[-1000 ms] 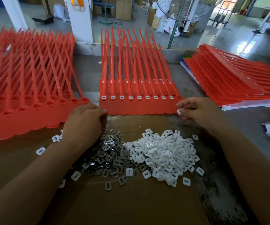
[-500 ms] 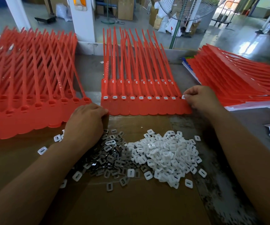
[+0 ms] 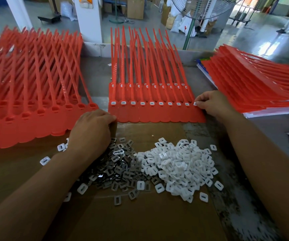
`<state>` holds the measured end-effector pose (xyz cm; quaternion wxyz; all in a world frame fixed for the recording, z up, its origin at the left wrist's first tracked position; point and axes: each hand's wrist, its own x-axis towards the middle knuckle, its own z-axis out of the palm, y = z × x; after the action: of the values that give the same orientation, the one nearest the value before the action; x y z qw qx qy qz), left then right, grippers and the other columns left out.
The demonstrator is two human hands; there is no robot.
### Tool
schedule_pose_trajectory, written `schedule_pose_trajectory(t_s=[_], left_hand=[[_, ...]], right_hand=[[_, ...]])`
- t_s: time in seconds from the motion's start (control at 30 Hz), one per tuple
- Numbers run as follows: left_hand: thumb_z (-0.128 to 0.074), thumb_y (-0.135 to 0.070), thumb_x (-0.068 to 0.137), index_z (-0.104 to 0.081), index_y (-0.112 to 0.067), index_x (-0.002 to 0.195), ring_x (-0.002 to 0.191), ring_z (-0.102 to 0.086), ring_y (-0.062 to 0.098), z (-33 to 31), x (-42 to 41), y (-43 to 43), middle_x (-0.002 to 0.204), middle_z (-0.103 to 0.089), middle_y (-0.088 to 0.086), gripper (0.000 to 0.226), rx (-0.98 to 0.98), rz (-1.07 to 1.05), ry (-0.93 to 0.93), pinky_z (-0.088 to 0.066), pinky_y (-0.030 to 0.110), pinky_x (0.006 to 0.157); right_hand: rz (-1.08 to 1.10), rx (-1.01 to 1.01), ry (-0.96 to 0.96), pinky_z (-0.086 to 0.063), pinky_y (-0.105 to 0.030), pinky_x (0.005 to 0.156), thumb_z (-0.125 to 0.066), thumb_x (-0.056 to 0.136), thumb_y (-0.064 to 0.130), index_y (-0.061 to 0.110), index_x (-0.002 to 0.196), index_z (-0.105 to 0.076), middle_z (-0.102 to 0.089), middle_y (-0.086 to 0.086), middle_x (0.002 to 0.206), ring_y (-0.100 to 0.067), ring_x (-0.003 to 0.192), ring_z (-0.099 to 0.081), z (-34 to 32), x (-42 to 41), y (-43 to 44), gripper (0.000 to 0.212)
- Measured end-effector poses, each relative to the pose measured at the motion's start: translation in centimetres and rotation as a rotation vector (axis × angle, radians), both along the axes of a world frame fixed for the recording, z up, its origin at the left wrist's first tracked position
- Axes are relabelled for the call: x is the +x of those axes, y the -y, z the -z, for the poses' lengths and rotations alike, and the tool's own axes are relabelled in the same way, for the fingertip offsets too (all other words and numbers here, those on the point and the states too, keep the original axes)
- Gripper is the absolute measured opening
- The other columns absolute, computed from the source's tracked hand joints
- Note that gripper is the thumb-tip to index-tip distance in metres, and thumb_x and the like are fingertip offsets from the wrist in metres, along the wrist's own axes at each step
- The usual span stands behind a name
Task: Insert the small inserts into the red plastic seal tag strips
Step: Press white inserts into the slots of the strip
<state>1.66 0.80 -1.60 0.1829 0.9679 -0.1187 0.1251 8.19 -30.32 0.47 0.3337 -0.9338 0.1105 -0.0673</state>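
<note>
**While the right hand pinches an insert, the left sits on the metal heap**

Where the head view looks down, a sheet of brown cardboard (image 3: 140,221) covers part of the grey table (image 3: 263,131). Three groups of red strips ring it: a fanned left stack (image 3: 27,124) with open sockets, a middle set (image 3: 157,116) straight ahead, and a flat right stack (image 3: 254,84) lying on white papers (image 3: 272,113). Beyond the table edge stand a white pillar (image 3: 88,20) and a wire-caged fan (image 3: 202,7). The left forearm hides part of the near heap.

Two heaps lie on the cardboard, touching at their edges: dull grey metal clips (image 3: 121,166) (toothed, rectangular) and glossy white inserts (image 3: 180,164), slotted and round-cornered. The middle set's front row shows ten sockets, each with a white face.

The right hand (image 3: 213,105) pinches the white insert (image 3: 195,103) at the tenth, rightmost socket, fingertips pressed on it. The left hand (image 3: 91,131) lies knuckles-up on the metal clips, fingers curled under. Whether it holds one I cannot tell.
</note>
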Motion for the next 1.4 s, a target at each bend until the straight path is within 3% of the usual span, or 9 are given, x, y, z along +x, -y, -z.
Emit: schedule_pose_trajectory(t_s=[0.17,0.33,0.43,0.53,0.6,0.73,1.03,1.27,1.4], left_hand=[[-0.044,-0.001,0.086,-0.06,-0.011,0.117,0.111,-0.051,0.028,0.0,0.1,0.0,0.121,-0.059,0.009,0.037,0.014,0.002,-0.008,-0.037,0.04,0.097],[-0.043,-0.001,0.086,-0.06,-0.012,0.117,0.112,-0.05,0.028,0.1,0.1,0.0,0.122,-0.059,0.009,0.037,0.014,-0.005,-0.009,-0.037,0.04,0.097],[-0.044,0.0,0.086,-0.061,-0.011,0.116,0.111,-0.05,0.028,0.1,0.1,0.0,0.121,-0.059,0.009,0.037,0.007,-0.001,-0.008,-0.038,0.04,0.096],[-0.045,0.0,0.085,-0.061,-0.011,0.117,0.112,-0.05,0.028,0.0,0.0,0.0,0.121,-0.059,0.009,0.037,0.007,0.002,-0.01,-0.038,0.04,0.097],[-0.045,0.0,0.086,-0.06,-0.011,0.117,0.112,-0.05,0.028,0.0,0.0,-0.1,0.122,-0.059,0.009,0.037,0.008,-0.003,-0.011,-0.037,0.04,0.096],[-0.045,0.0,0.085,-0.061,-0.011,0.117,0.111,-0.051,0.028,-0.1,0.0,-0.1,0.121,-0.059,0.009,0.037,0.009,-0.002,-0.007,-0.037,0.039,0.096],[-0.046,0.002,0.084,-0.061,-0.01,0.116,0.111,-0.051,0.029,-0.1,0.0,0.0,0.12,-0.06,0.01,0.037,0.002,-0.002,-0.002,-0.037,0.039,0.096],[-0.047,0.003,0.083,-0.063,-0.009,0.114,0.109,-0.052,0.03,-0.1,-0.1,-0.1,0.118,-0.061,0.011,0.037,-0.004,0.009,0.003,-0.038,0.04,0.095],[-0.047,0.002,0.082,-0.064,-0.009,0.112,0.108,-0.053,0.03,0.0,0.0,-0.1,0.117,-0.061,0.01,0.037,-0.005,0.011,0.006,-0.039,0.039,0.094]], right_hand=[[-0.017,-0.06,0.002,-0.036,-0.024,0.069,-0.063,0.082,0.006,0.012,0.082,-0.064,-0.058,-0.002,0.081,-0.014,0.078,-0.052,0.1,0.2,-0.1,0.006],[0.004,-0.023,0.016,-0.038,-0.02,0.061,-0.067,0.079,0.003,0.01,0.083,-0.066,-0.053,0.008,0.066,-0.007,0.065,-0.049,0.0,0.5,0.0,0.008],[0.053,0.052,0.037,-0.04,-0.02,0.064,-0.07,0.076,0.001,0.007,0.087,-0.069,-0.053,0.007,0.064,-0.004,0.062,-0.049,0.2,0.5,-0.1,0.013],[0.097,0.107,0.048,-0.041,-0.025,0.071,-0.072,0.073,0.001,0.009,0.094,-0.065,-0.058,-0.001,0.078,-0.011,0.072,-0.054,0.3,0.4,-0.2,0.023],[0.129,0.148,0.04,-0.041,-0.023,0.068,-0.073,0.072,0.002,0.011,0.098,-0.061,-0.057,-0.003,0.087,-0.013,0.076,-0.054,0.0,0.5,-0.3,0.03],[0.173,0.188,-0.048,-0.032,-0.021,0.049,-0.071,0.074,0.002,0.014,0.096,-0.059,-0.055,0.002,0.073,-0.006,0.061,-0.048,-0.7,0.7,-0.5,0.028],[0.225,0.198,-0.142,-0.029,-0.025,0.048,-0.069,0.074,-0.001,0.018,0.072,-0.053,-0.053,0.0,0.068,-0.01,0.058,-0.044,-1.4,1.3,-1.0,0.025],[0.193,0.223,0.036,-0.039,-0.021,0.057,-0.069,0.078,0.006,0.011,0.091,-0.058,-0.057,-0.002,0.076,-0.011,0.063,-0.051,0.2,-0.2,-0.3,0.018],[0.184,0.328,0.015,-0.043,-0.018,0.058,-0.059,0.084,0.002,0.001,0.101,-0.06,-0.056,-0.004,0.07,-0.01,0.062,-0.052,-0.6,-1.2,0.0,0.017]])
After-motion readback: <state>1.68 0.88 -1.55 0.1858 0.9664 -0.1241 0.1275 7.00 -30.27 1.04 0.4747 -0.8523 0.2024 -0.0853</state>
